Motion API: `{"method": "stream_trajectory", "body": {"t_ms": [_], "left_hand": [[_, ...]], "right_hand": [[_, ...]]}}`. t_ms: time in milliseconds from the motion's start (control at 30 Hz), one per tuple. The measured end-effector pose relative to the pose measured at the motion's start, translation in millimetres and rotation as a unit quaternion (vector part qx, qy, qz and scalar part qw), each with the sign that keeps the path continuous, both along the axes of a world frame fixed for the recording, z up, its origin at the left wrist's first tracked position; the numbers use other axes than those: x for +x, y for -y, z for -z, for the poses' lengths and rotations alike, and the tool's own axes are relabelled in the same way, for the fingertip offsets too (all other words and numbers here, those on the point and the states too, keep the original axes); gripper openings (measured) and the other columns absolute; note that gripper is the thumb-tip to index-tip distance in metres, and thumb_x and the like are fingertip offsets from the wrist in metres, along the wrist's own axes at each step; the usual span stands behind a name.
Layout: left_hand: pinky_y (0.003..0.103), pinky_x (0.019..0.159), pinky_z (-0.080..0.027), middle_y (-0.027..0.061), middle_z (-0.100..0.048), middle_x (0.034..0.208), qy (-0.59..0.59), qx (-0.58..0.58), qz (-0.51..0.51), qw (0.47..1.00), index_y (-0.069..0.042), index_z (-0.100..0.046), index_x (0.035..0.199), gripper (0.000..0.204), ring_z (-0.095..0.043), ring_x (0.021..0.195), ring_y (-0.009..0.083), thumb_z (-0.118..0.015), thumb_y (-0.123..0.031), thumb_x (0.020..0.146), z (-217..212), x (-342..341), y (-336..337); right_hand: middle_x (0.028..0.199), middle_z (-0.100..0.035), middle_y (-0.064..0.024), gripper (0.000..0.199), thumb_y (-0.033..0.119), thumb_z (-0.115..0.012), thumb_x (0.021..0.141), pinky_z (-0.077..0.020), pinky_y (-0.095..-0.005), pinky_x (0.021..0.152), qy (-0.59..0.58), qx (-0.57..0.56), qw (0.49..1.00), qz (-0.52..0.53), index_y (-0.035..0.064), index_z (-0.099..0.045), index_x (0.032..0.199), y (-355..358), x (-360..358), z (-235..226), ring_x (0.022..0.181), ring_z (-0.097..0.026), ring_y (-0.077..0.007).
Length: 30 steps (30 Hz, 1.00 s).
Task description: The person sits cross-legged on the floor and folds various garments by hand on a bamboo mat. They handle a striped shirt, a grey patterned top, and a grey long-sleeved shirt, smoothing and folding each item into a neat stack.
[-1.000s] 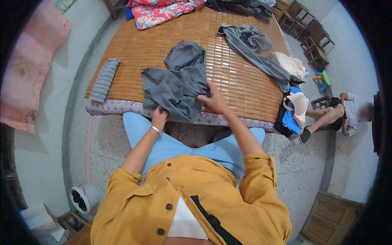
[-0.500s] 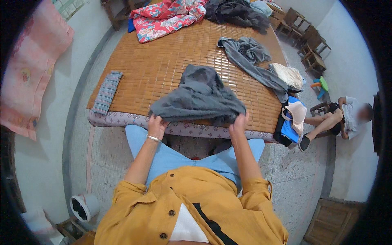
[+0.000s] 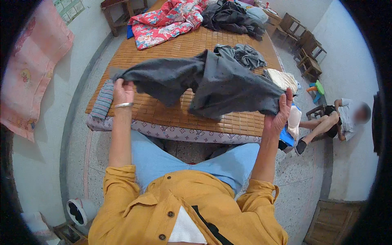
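A dark grey garment (image 3: 237, 85) is stretched sideways in the air over the bamboo-matted bed (image 3: 143, 110). Its lower edge hangs in two wide parts with a notch between them; I cannot tell its exact kind. My left hand (image 3: 123, 92) is closed on its left end, above the striped pillow (image 3: 103, 100). My right hand (image 3: 279, 112) grips the right end, thumb and fingertips upward. Behind the raised cloth, another grey garment (image 3: 247, 56) lies crumpled on the mat. Close to my right hand are folded cream cloth (image 3: 281, 79) and a beige bra (image 3: 294, 120) on blue cloth.
A red floral quilt (image 3: 167, 24) and dark bunched clothing (image 3: 232, 20) cover the bed's far end. At the right a person (image 3: 347, 118) sits by the wall. Wooden chairs (image 3: 308, 61) and a small colourful stool (image 3: 315, 90) stand beyond. A white bucket (image 3: 81, 211) is at lower left.
Both my hands have risen and moved apart, lifting the grey garment off the mat. It was bunched near the bed's edge and is now spread wide.
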<state>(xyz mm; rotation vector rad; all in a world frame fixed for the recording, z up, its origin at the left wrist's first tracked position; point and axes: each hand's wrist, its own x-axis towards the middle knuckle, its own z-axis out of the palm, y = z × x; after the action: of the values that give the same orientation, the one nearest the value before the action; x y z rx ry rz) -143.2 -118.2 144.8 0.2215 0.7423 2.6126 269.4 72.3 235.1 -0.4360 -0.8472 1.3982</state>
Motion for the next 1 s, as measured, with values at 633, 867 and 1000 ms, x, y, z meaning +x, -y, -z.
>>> {"method": "stream_trajectory", "body": {"t_ms": [633, 867, 1000], "left_hand": [[0.03, 0.089, -0.043, 0.0143, -0.05, 0.121, -0.066, -0.344, 0.334, 0.875, 0.001, -0.036, 0.13, 0.056, -0.052, 0.106, 0.0195, -0.06, -0.022, 0.085, 117.8, 173.2, -9.8], [0.033, 0.093, -0.041, 0.0097, -0.051, 0.121, 0.089, -0.211, 0.473, 0.851, -0.001, -0.041, 0.127, 0.045, -0.05, 0.109, 0.0195, -0.043, -0.031, 0.093, 81.9, 184.8, 12.3], [0.032, 0.095, -0.037, 0.0101, -0.05, 0.122, 0.0, -0.273, 0.357, 0.894, -0.003, -0.032, 0.134, 0.053, -0.047, 0.111, 0.0173, -0.052, -0.026, 0.09, 74.6, 188.2, 14.1]], "right_hand": [[0.122, -0.049, -0.0078, 0.049, 0.002, -0.06, 0.078, -0.0381, -0.0298, 0.094, 0.28, 0.103, 0.797, -0.525, 0.0064, -0.047, 0.125, 128.1, -51.6, 63.1, 0.113, -0.046, -0.0171], [0.117, -0.051, -0.0193, 0.052, 0.006, -0.059, 0.076, -0.0408, -0.0363, 0.089, 0.385, 0.325, 0.705, -0.499, 0.0071, -0.045, 0.126, 156.6, -47.1, 102.6, 0.106, -0.051, -0.0328], [0.123, -0.047, -0.0194, 0.054, 0.011, -0.062, 0.076, -0.0389, -0.0386, 0.093, 0.418, 0.275, 0.678, -0.539, 0.0083, -0.045, 0.127, 157.7, -47.4, 97.4, 0.11, -0.049, -0.0346]]}}
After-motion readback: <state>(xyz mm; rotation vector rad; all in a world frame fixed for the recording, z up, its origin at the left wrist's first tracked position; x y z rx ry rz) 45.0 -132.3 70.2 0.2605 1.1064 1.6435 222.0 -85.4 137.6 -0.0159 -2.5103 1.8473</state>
